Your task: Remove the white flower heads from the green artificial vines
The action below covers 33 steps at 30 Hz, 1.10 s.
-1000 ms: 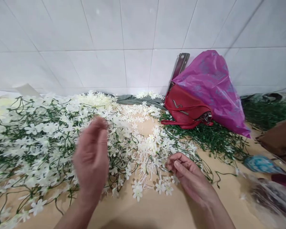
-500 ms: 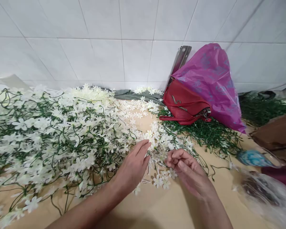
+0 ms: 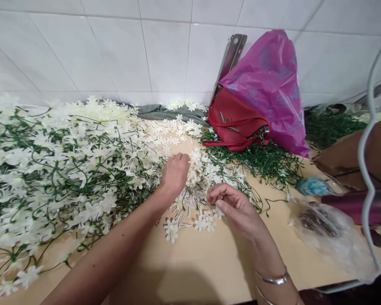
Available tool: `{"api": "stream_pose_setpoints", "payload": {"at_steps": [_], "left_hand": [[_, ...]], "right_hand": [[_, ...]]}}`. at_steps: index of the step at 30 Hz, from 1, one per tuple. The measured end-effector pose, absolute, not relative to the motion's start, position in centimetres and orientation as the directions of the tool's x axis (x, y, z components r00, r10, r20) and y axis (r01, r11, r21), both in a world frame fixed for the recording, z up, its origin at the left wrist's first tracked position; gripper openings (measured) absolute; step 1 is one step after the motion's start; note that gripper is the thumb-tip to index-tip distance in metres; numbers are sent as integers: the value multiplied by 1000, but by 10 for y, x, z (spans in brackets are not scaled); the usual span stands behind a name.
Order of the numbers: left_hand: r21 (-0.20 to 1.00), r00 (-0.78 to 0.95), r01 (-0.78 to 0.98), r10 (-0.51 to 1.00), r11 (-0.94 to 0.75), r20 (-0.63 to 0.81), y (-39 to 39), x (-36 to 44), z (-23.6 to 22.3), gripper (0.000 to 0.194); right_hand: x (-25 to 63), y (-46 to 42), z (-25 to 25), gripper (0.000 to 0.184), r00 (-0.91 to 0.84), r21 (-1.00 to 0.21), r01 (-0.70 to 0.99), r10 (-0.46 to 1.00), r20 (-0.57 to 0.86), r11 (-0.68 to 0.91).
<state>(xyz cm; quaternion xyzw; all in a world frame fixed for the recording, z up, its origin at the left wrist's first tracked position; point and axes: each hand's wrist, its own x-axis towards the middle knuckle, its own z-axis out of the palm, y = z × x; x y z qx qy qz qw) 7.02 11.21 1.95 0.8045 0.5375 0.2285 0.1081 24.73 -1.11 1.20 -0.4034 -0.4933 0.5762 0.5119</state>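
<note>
Artificial white flowers (image 3: pixel 206 165) lie in a small heap at the middle of the table. At the heap's left edge, my left hand (image 3: pixel 175 173) reaches in with its fingers curled down; the fingertips and anything in them are hidden. Just in front of the heap, my right hand (image 3: pixel 233 206) is loosely curved, the thumb apart from the fingers and nothing visible between them. Loose flower heads (image 3: pixel 171 231) and thin pale stamens (image 3: pixel 183 218) are on the table between my hands. A large pile of white flowers on green stems (image 3: pixel 82 169) spreads along the left side.
A red handbag (image 3: pixel 235 120) and a purple plastic bag (image 3: pixel 269 84) rest on green stems (image 3: pixel 266 165) by the tiled wall. To the right are a clear plastic bag (image 3: pixel 332 237), a blue patterned item (image 3: pixel 314 186) and a hanging grey cable (image 3: pixel 365 161).
My left hand has moved forward into the flowers, and its fingers have curled down. My right thumb has parted from the fingers. The view has tilted down and shifted right.
</note>
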Motion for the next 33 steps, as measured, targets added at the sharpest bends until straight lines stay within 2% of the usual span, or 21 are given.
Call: {"api": "stream_pose_setpoints", "payload": {"at_steps": [4, 7, 8, 10, 13, 15, 16, 18, 20, 23, 25, 27, 29, 33], "left_hand": [[540, 286, 726, 902, -425, 325, 96, 51, 35, 9], [803, 202, 415, 904, -427, 376, 79, 38, 42, 8], [847, 200, 331, 908, -417, 369, 73, 34, 42, 10], [872, 207, 273, 910, -406, 358, 63, 27, 44, 11], [820, 165, 341, 888, -459, 429, 61, 21, 53, 8], [718, 143, 450, 836, -532, 530, 72, 22, 63, 9], [655, 130, 516, 806, -552, 577, 80, 23, 67, 13], [545, 132, 608, 751, -577, 647, 97, 27, 72, 34], [490, 156, 637, 723, -595, 673, 105, 30, 70, 42], [521, 320, 562, 749, -643, 580, 87, 31, 54, 33], [616, 490, 397, 725, -680, 484, 60, 30, 43, 20], [743, 565, 296, 737, -600, 370, 33, 30, 35, 18], [827, 582, 287, 774, -483, 249, 13, 29, 31, 25], [927, 489, 260, 864, -271, 116, 0, 23, 26, 10]], "right_hand": [[247, -11, 11, 17, -137, -989, -147, 989, 51, 31], [243, -10, 10, 16, -137, -999, -17, 989, 52, 50], [241, -11, 10, 15, -145, -997, 42, 988, 51, 58], [237, -13, 12, 11, -169, -981, 178, 985, 44, 75], [230, -22, 17, 4, -224, -900, 425, 975, 4, 101], [224, -31, 17, 5, -251, -818, 564, 967, -39, 113], [221, -35, 16, 9, -255, -779, 615, 966, -48, 124], [217, -43, 12, 14, -242, -708, 689, 970, -21, 157], [216, -48, 7, 18, -205, -673, 716, 978, 51, 185], [220, -52, 4, 20, -88, -723, 667, 982, 164, 181], [223, -52, 7, 17, 9, -775, 611, 977, 211, 162], [222, -50, 13, 13, 88, -812, 564, 967, 237, 148], [217, -47, 19, 11, 124, -847, 514, 965, 233, 138], [200, -39, 25, 12, 83, -929, 363, 991, 102, 65]]}}
